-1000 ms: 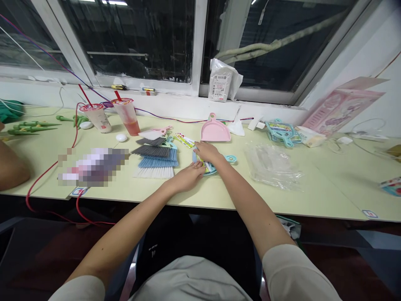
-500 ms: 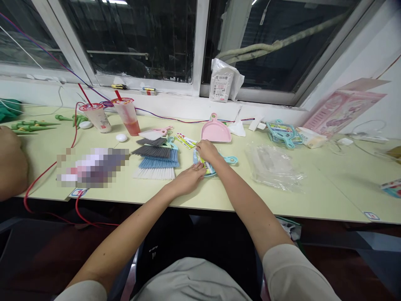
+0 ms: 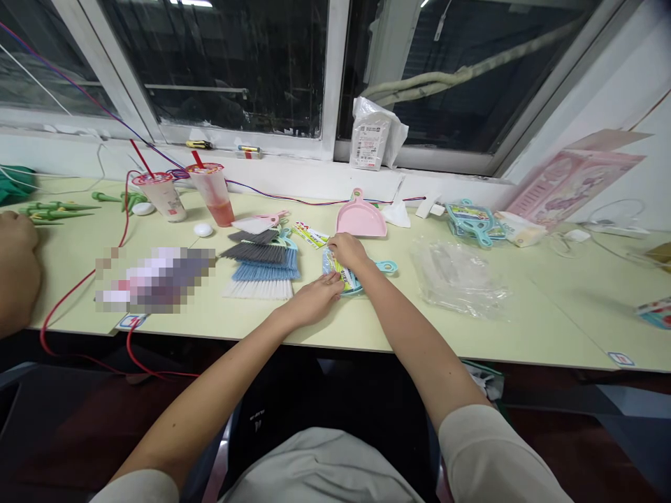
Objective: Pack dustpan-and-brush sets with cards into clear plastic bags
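A light-blue dustpan with a printed card over it lies in front of me, its handle pointing right. My left hand rests at the card's lower left edge, its fingers close together. At the card's upper end is my right hand, fingers bent and pressed together on the card. Left of my hands, grey, blue and white brush heads are fanned in a stack. Another printed card lies just behind, beside a pink dustpan.
Clear plastic bags lie to the right, with packed blue dustpans behind them. Two drink cups stand at the back left. A red cable crosses the table. Another person's hand is at the left edge.
The other person's hand at the far left has shifted slightly. My own hands and the card have barely moved.
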{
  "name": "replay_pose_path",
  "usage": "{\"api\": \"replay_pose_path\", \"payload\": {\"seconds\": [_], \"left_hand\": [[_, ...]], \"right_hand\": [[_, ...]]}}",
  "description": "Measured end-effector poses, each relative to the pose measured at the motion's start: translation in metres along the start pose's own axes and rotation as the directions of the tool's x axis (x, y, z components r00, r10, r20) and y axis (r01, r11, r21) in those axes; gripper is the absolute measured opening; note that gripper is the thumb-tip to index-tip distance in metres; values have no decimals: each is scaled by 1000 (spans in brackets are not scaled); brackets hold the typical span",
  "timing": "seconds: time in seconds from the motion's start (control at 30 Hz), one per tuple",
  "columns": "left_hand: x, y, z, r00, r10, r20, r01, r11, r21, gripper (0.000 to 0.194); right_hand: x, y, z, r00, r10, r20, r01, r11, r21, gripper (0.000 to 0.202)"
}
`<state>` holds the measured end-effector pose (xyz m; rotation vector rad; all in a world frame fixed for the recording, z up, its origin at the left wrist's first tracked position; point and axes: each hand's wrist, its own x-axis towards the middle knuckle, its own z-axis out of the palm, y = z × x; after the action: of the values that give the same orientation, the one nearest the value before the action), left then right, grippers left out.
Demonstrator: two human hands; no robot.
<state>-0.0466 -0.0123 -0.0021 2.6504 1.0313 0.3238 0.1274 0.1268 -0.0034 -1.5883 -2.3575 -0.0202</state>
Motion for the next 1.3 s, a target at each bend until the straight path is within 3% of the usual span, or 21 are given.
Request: {"api": "replay_pose_path", "payload": {"seconds": [0.33, 0.57, 0.63, 0.73, 0.8, 0.87, 0.97, 1.07, 1.17, 1.3], "left_hand": [[0, -2, 2, 1000, -5, -16, 5, 1000, 11, 35], [2, 1, 15, 997, -19, -75, 32, 984, 176, 44], [0, 3, 7, 997, -16, -75, 28, 987, 161, 39], [5, 1, -18, 1000, -11, -7, 11, 1000, 4, 34], [18, -4, -33, 998, -54, 17, 55, 995, -79, 39], [36, -11, -40, 992, -125, -24, 124, 991, -56, 37], [63, -19, -32, 978, -198, -69, 204, 975, 84, 38], [72, -21, -13, 972, -218, -92, 229, 964, 135, 44], [65, -22, 1, 975, -192, -111, 204, 972, 116, 57], [48, -19, 3, 985, -167, -37, 170, 978, 121, 58]], "right_hand": [[3, -7, -4, 989, 123, 78, -122, 992, -11, 24], [2, -9, -7, 986, 138, 97, -140, 990, 5, 24], [2, -8, -7, 987, 131, 88, -133, 991, 22, 24], [2, -5, -5, 990, 123, 65, -127, 990, 57, 22], [2, -3, -5, 989, 132, 62, -138, 986, 97, 22], [2, -1, -5, 988, 137, 68, -146, 978, 150, 22], [0, 1, -7, 989, 133, 70, -145, 967, 211, 24], [-2, 1, -7, 988, 139, 64, -149, 966, 212, 26], [-1, 1, -7, 990, 131, 49, -138, 972, 191, 26], [1, 1, -6, 990, 130, 47, -136, 975, 177, 25]]}}
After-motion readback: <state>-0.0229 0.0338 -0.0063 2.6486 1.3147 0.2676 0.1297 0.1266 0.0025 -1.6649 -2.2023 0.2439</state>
